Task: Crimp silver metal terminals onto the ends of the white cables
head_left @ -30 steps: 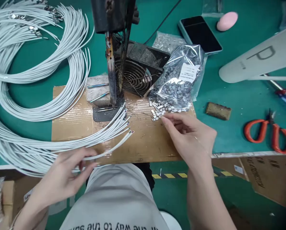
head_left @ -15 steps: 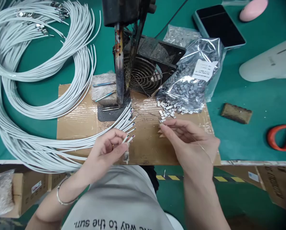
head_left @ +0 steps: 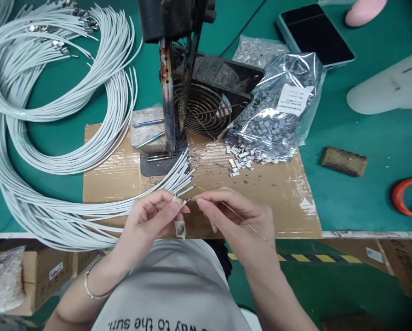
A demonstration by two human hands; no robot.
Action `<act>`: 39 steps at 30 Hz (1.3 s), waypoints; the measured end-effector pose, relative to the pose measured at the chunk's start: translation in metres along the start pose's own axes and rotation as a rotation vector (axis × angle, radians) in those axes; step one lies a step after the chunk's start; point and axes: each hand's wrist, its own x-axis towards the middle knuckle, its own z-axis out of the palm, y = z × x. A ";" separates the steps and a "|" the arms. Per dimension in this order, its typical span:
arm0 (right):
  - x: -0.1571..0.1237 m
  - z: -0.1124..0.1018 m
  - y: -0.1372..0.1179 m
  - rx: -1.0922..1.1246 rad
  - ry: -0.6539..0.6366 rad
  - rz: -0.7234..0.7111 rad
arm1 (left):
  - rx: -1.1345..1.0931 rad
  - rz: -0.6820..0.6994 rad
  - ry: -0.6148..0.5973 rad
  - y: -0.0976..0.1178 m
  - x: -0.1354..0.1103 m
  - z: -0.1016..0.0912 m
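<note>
My left hand (head_left: 156, 211) is closed, pinching the stripped ends of white cables (head_left: 185, 201) between thumb and fingers; small coloured cores show at the tips. Just to the right, my right hand (head_left: 235, 214) is closed, with thumb and forefinger pressed together beside those ends. A thin solder wire (head_left: 247, 224) runs through its fingers and across the back of the hand. Whatever else sits in the pinch is too small to make out. Loose metal connectors (head_left: 240, 158) lie beyond the right hand, spilled from a clear bag (head_left: 271, 119). Other cable ends (head_left: 181, 172) fan out above the left hand.
A soldering iron (head_left: 168, 101) hangs on its stand in front of a black fan (head_left: 206, 108). Coiled white cables (head_left: 99, 99) fill the left. Cardboard (head_left: 282, 197) covers the bench's front. At right are a brown block (head_left: 344, 161), a red handle (head_left: 397, 195) and a phone-like device (head_left: 318, 34).
My right hand has moved left from the loose connectors to the cable ends in my left hand. The left hand has shifted slightly left, still gripping its cables.
</note>
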 end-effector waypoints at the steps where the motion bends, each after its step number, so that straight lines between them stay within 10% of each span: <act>1: 0.000 0.000 0.000 0.006 -0.015 -0.005 | 0.007 0.008 0.004 -0.001 -0.001 0.000; 13: 0.003 0.000 0.000 0.103 -0.071 0.034 | 0.279 0.300 0.180 0.000 -0.006 0.013; 23: 0.007 0.007 -0.007 0.328 -0.108 0.109 | 0.235 0.236 0.073 -0.003 -0.011 0.008; 31: 0.003 -0.002 -0.007 0.035 -0.075 -0.057 | 0.222 0.065 -0.031 0.002 -0.011 0.005; 35: 0.007 -0.004 0.000 0.242 0.074 0.053 | 0.121 0.048 -0.019 0.001 -0.011 0.001; 39: 0.009 -0.004 0.002 0.389 -0.112 0.214 | -0.007 0.000 -0.036 -0.001 -0.011 -0.002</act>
